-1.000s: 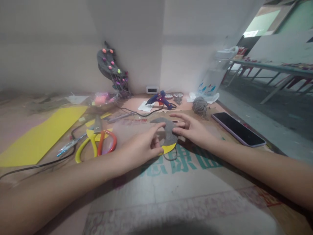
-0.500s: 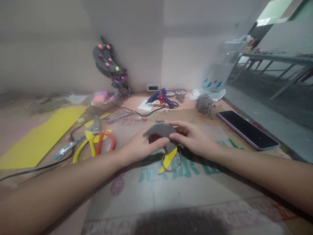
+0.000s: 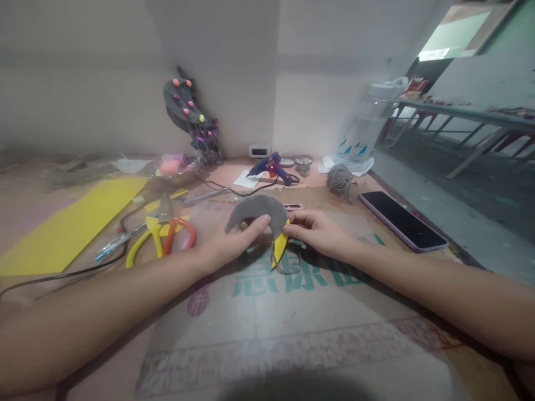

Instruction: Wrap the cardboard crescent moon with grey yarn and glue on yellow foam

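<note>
A crescent shape wrapped in grey yarn is held above the cardboard, its lower tip bare and yellow. My left hand grips the crescent's left part, thumb in front and fingers behind. At the edge where grey meets yellow, the thumb and fingers of my right hand are pinched together; whether yarn is also between them is hard to see. A loose loop of grey yarn hangs below the tip. Behind my right hand lies a small pink cutter.
To the left are scissors, pens and a yellow sheet. A glue gun, a yarn ball and a water bottle stand behind. A phone lies right. A decorated grey crescent leans on the wall.
My right hand has moved from the crescent's upper right side down to the edge of the yellow tip. The crescent has turned and shifted left, showing more grey. The view has shifted slightly.
</note>
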Tool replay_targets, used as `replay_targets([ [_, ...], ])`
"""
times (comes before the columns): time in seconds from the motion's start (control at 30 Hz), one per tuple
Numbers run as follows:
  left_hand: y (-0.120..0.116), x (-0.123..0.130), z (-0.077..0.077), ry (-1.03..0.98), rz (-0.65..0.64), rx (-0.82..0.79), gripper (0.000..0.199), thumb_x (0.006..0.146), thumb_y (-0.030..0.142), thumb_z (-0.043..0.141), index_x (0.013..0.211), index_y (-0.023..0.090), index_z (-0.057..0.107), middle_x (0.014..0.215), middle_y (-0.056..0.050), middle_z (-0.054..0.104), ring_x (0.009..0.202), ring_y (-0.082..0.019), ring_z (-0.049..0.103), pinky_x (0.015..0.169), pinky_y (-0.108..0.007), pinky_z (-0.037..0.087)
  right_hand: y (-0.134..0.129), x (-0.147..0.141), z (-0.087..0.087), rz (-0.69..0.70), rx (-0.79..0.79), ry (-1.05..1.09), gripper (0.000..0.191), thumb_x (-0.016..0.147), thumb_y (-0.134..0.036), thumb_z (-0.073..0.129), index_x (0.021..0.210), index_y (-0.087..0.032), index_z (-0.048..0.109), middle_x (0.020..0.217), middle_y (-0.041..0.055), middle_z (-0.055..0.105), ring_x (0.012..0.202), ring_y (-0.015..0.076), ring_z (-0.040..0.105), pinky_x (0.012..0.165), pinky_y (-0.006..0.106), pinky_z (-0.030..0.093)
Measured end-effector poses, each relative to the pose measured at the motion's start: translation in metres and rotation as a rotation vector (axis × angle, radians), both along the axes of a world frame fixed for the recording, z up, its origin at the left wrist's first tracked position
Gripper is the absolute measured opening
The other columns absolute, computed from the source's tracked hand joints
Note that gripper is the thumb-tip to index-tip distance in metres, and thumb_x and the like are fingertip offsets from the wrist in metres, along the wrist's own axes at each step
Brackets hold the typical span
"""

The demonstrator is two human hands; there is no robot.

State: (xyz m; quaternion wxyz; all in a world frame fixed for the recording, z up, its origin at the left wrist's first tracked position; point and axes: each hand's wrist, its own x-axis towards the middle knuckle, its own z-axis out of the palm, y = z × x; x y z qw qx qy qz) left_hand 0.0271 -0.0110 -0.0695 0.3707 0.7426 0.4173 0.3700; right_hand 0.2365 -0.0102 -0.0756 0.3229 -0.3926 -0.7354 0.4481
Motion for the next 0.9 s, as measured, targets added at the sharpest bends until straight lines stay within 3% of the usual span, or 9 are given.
replay_targets([
  [0.07,0.001,-0.001,-0.003,0.050,-0.054,0.013,0.035,0.090,0.050,0.050,0.095,0.020,0.068,0.100,-0.001,0.073,0.100,-0.021,0.064,0.095,-0.031,0.048,-0.002,-0.001,0.000,0.007,0.028,-0.013,0.025,0.083,-0.040,0.062,0.073,-0.017,0.060,0.071,-0.0001,0.063,0.067,0.0126,0.058,0.067,0.027,0.050],
  [0.17,0.003,-0.002,-0.006,0.016,0.020,0.022,0.037,0.089,0.051,0.050,0.092,0.019,0.068,0.097,-0.002,0.073,0.098,-0.022,0.064,0.093,-0.031,0.049,-0.003,0.000,0.000,-0.030,0.027,0.037,0.028,0.085,-0.044,0.060,0.074,-0.018,0.059,0.073,0.0007,0.063,0.067,0.0134,0.059,0.066,0.028,0.050],
  [0.23,0.005,-0.002,-0.006,-0.056,0.110,-0.014,0.038,0.088,0.052,0.051,0.093,0.019,0.068,0.100,-0.003,0.073,0.098,-0.022,0.064,0.092,-0.031,0.049,0.000,0.005,0.001,-0.148,0.049,0.084,0.029,0.088,-0.046,0.056,0.080,-0.018,0.060,0.079,0.0025,0.066,0.072,0.0150,0.062,0.068,0.029,0.051],
  [0.33,0.007,-0.002,-0.004,-0.098,0.231,-0.091,0.041,0.086,0.055,0.052,0.089,0.018,0.068,0.094,-0.003,0.073,0.092,-0.023,0.065,0.086,-0.030,0.050,0.014,0.018,0.001,-0.373,0.277,-0.012,0.024,0.089,-0.040,0.054,0.081,-0.019,0.062,0.083,0.0026,0.067,0.079,0.0160,0.062,0.076,0.029,0.050],
  [0.4,0.009,-0.003,-0.003,-0.112,0.269,-0.105,0.041,0.085,0.057,0.052,0.086,0.019,0.067,0.090,-0.003,0.072,0.091,-0.023,0.064,0.083,-0.030,0.050,0.025,0.027,-0.001,-0.450,0.378,-0.067,0.021,0.089,-0.036,0.054,0.081,-0.019,0.062,0.082,0.0020,0.066,0.080,0.0162,0.062,0.078,0.029,0.049],
  [0.63,0.013,-0.002,-0.009,-0.177,0.163,-0.083,0.040,0.085,0.055,0.053,0.090,0.018,0.068,0.097,-0.006,0.072,0.096,-0.024,0.064,0.087,-0.033,0.050,0.036,0.031,-0.010,-0.454,0.352,-0.047,0.020,0.087,-0.037,0.053,0.093,-0.019,0.060,0.088,0.0036,0.067,0.078,0.0173,0.064,0.072,0.031,0.052],
  [0.77,0.014,0.000,-0.010,-0.220,0.141,-0.066,0.035,0.085,0.050,0.055,0.095,0.019,0.068,0.102,-0.006,0.073,0.100,-0.024,0.064,0.093,-0.034,0.049,0.045,0.034,0.009,-0.418,0.405,-0.134,0.020,0.082,-0.035,0.059,0.094,-0.018,0.060,0.094,0.0058,0.068,0.085,0.0193,0.065,0.080,0.036,0.053],
  [0.83,0.014,0.001,-0.011,-0.219,0.106,-0.064,0.034,0.086,0.048,0.055,0.095,0.018,0.068,0.103,-0.006,0.073,0.101,-0.023,0.064,0.093,-0.034,0.049,0.061,0.036,0.022,-0.441,0.470,-0.258,0.020,0.080,-0.032,0.063,0.095,-0.018,0.063,0.100,0.0079,0.069,0.094,0.0213,0.064,0.089,0.038,0.051],
  [0.9,0.013,0.002,-0.012,-0.207,0.073,-0.062,0.033,0.088,0.047,0.054,0.094,0.018,0.068,0.100,-0.006,0.073,0.099,-0.022,0.064,0.091,-0.033,0.050,0.085,0.035,0.030,-0.465,0.443,-0.356,0.031,0.079,-0.030,0.066,0.108,-0.017,0.064,0.113,0.0102,0.068,0.103,0.0229,0.063,0.095,0.039,0.048],
])
